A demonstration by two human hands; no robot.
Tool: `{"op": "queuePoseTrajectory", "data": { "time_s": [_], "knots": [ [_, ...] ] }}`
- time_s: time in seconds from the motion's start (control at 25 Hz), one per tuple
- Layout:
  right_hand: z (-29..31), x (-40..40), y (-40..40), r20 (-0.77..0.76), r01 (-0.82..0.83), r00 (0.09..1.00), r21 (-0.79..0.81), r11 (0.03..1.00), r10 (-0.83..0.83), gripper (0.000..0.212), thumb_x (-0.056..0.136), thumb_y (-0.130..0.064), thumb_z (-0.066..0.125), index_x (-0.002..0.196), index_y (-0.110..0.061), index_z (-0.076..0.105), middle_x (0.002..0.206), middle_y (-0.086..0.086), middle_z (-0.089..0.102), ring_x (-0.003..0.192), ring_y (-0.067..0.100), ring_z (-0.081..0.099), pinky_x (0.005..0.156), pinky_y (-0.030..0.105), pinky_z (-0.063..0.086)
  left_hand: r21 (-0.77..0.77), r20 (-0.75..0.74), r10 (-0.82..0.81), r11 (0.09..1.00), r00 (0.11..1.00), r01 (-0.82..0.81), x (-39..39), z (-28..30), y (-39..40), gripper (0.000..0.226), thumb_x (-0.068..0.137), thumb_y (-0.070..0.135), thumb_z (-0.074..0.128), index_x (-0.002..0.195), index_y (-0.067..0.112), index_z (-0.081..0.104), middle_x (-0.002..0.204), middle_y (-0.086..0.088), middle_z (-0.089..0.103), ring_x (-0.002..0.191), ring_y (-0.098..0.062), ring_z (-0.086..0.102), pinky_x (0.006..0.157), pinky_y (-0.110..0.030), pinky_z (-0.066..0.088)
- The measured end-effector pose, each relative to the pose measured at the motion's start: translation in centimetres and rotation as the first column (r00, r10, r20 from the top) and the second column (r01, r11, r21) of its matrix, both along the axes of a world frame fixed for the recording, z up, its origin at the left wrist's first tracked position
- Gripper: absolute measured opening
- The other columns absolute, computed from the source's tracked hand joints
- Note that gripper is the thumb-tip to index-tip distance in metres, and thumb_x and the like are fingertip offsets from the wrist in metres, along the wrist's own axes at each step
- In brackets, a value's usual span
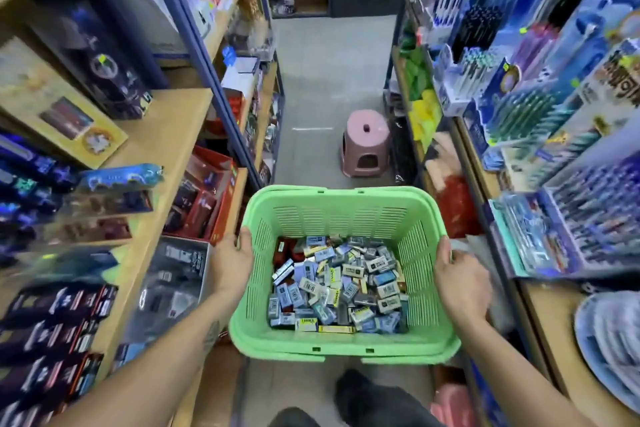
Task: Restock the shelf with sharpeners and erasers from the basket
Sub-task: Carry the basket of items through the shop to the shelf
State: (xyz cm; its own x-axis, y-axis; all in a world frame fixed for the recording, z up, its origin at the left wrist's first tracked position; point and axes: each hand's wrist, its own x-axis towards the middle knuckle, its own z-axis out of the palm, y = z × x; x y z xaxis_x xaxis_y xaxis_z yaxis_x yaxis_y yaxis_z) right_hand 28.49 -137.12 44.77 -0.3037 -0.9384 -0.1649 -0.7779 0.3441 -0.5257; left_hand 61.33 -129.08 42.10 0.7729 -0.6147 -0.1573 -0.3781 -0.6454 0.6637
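Basket (343,215), green plastic with slotted walls, is held out in front of the person in a narrow shop aisle, its floor heaped with small boxed erasers and sharpeners (337,282). Left hand (230,262) has its grip clamped on the left rim, and right hand (459,279) is clamped on the right rim, so both are taken up with carrying. By my reading the step in hand is bringing the stock to its shelf, with nothing unpacked yet. Next the basket must be set down or passed to one hand, so that the other is free to lift packets out. Which shelf takes them cannot be told; the pen displays (540,87) on the right look the likelier place. A pink stool (366,144) stands ahead on the floor beside the right shelving and narrows the way. Boxed goods (204,204) crowd the left shelves (166,135), leaving little free ledge for resting the basket.
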Motion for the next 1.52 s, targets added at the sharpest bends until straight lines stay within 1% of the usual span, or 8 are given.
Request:
{"op": "queuePoseTrajectory", "data": {
  "time_s": [0.2,0.28,0.52,0.72,0.88,1.0,1.2,1.52],
  "knots": [
    [2.0,4.4,-13.2,0.004,-0.017,1.0,0.015,1.0,0.017,0.065,0.1,-0.056,0.03,0.087,-0.004,0.067,0.097,0.026,0.067,0.081,0.037,0.059,0.073,0.04,0.045,-0.019,-0.031,0.055,0.998,0.998,-0.056,4.1,1.6,-12.0,0.052,0.103,0.047,0.038,0.096,0.002,0.063,0.076,-0.011,0.065,0.065,-0.03,0.06,0.062,-0.036,0.05],
    [2.2,6.4,-18.3,-0.012,-0.029,1.0,0.011,1.0,0.029,0.065,0.101,-0.055,0.03,0.091,-0.003,0.068,0.099,0.027,0.067,0.086,0.04,0.061,0.078,0.041,0.048,-0.03,-0.001,0.072,0.997,0.997,-0.072,6.0,1.8,-16.8,0.05,0.103,0.044,0.04,0.101,0.0,0.065,0.079,-0.013,0.065,0.066,-0.027,0.056,0.064,-0.034,0.046],
    [0.6,13.7,-33.1,-0.037,-0.026,0.999,-0.052,0.998,0.024,0.063,0.101,-0.051,0.034,0.097,0.0,0.071,0.099,0.028,0.068,0.094,0.042,0.064,0.08,0.043,0.049,-0.04,0.005,0.033,0.999,0.999,-0.033,13.1,0.4,-32.3,0.045,0.103,0.039,0.043,0.078,0.004,0.056,0.088,-0.026,0.066,0.084,-0.042,0.062,0.062,-0.035,0.033],
    [1.4,19.3,-43.9,-0.046,0.036,0.998,-0.008,0.999,-0.037,0.065,0.101,-0.053,0.032,0.102,0.0,0.07,0.107,0.032,0.066,0.102,0.046,0.061,0.085,0.046,0.047,-0.064,-0.01,0.007,0.998,1.0,-0.007,19.1,0.7,-44.3,0.047,0.103,0.038,0.043,0.084,-0.001,0.059,0.089,-0.027,0.065,0.085,-0.043,0.061,0.065,-0.037,0.036],
    [1.8,23.1,-52.9,-0.051,0.029,0.998,-0.02,0.999,-0.03,0.067,0.101,-0.055,0.03,0.093,-0.001,0.069,0.1,0.03,0.067,0.094,0.043,0.063,0.075,0.041,0.045,-0.089,-0.036,0.005,0.996,0.999,-0.008,23.2,1.1,-53.0,0.049,0.102,0.042,0.043,0.088,-0.001,0.063,0.091,-0.026,0.068,0.088,-0.043,0.063,0.067,-0.038,0.04],
    [1.4,25.6,-60.1,-0.065,0.005,0.998,-0.021,1.0,-0.007,0.065,0.101,-0.054,0.031,0.091,-0.001,0.069,0.1,0.031,0.067,0.094,0.044,0.063,0.075,0.042,0.044,-0.076,-0.054,0.039,0.996,0.998,-0.043,25.7,0.5,-59.4,0.051,0.101,0.046,0.042,0.083,0.002,0.061,0.088,-0.025,0.068,0.083,-0.043,0.063,0.068,-0.041,0.046],
    [-0.8,29.5,-72.3,-0.044,-0.04,0.998,-0.021,0.999,0.039,0.064,0.1,-0.055,0.032,0.081,-0.005,0.068,0.091,0.028,0.068,0.084,0.042,0.062,0.069,0.04,0.044,-0.047,-0.041,0.081,0.995,0.996,-0.083,28.9,0.4,-70.3,0.047,0.102,0.041,0.043,0.062,0.016,0.038,0.083,-0.027,0.062,0.078,-0.043,0.058,0.061,-0.038,0.032],
    [0.0,36.3,-89.8,-0.092,-0.06,0.994,0.008,0.998,0.06,0.071,0.097,-0.062,0.026,0.086,-0.008,0.07,0.094,0.027,0.068,0.088,0.043,0.064,0.08,0.045,0.051,-0.031,-0.068,0.15,0.988,0.986,-0.152,34.1,1.8,-85.1,0.049,0.104,0.043,0.038,0.065,0.015,0.042,0.059,-0.005,0.045,0.058,-0.028,0.046,0.048,-0.034,0.023]
  ]
}}
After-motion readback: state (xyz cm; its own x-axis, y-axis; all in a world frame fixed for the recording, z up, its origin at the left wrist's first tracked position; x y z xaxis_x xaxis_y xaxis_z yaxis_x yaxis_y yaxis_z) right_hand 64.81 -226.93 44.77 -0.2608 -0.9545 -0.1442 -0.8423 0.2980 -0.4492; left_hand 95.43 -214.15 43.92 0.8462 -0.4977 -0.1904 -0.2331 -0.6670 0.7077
